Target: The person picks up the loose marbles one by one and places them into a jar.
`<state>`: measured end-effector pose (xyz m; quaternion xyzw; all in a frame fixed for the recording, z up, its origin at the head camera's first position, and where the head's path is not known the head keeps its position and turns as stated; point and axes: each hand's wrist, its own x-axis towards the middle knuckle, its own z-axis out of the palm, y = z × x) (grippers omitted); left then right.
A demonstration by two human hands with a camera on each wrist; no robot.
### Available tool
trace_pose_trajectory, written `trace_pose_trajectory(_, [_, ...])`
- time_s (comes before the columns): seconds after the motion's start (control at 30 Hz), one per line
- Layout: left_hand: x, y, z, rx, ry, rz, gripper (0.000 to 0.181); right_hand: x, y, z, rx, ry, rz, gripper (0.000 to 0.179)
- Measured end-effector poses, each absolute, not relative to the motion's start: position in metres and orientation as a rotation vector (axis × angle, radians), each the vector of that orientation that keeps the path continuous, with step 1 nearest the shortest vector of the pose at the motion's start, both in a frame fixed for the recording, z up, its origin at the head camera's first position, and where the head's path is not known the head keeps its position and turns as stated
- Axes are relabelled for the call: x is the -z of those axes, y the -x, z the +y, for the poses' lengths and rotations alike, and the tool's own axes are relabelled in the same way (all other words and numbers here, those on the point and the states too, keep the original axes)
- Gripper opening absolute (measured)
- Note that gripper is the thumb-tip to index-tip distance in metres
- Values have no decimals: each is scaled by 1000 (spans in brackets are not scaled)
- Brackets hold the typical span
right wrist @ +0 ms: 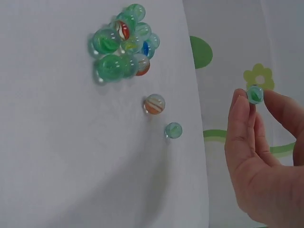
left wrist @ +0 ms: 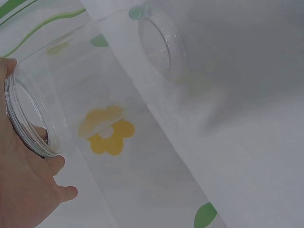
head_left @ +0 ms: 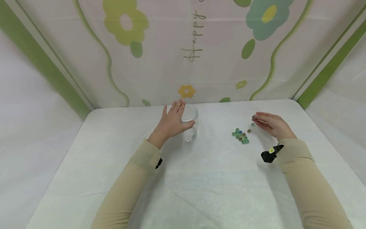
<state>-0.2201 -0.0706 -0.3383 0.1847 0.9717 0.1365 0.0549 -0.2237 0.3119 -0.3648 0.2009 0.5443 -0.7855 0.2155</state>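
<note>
My left hand (head_left: 171, 122) holds a clear glass jar (head_left: 188, 133) by its rim, thumb on the near side and fingers at the far side. The jar stands upright with its mouth uncovered. In the left wrist view a pale green marble (left wrist: 137, 12) shows at the jar's base. Above the table at the right, my right hand (head_left: 271, 125) pinches a clear marble with a green swirl (right wrist: 255, 95) between thumb and fingertips. Below that hand lie two loose marbles, one green (right wrist: 174, 130) and one orange and white (right wrist: 155, 104).
A cluster of several glass marbles (head_left: 240, 136), mostly green with some blue and reddish ones, lies left of my right hand. The white-covered table (head_left: 200, 190) meets a flower-printed cloth backdrop (head_left: 160, 73) at its far edge. White cloth hangs at both sides.
</note>
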Motion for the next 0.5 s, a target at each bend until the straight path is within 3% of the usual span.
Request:
trace_pose_trajectory(0.13, [339, 220, -71, -417, -563, 2956, 89, 361, 226, 303, 2217, -519, 1438, 17])
trace_pose_trajectory(0.5, [341, 222, -71, -425, -579, 2954, 89, 344, 231, 271, 2239, -435, 1474, 11])
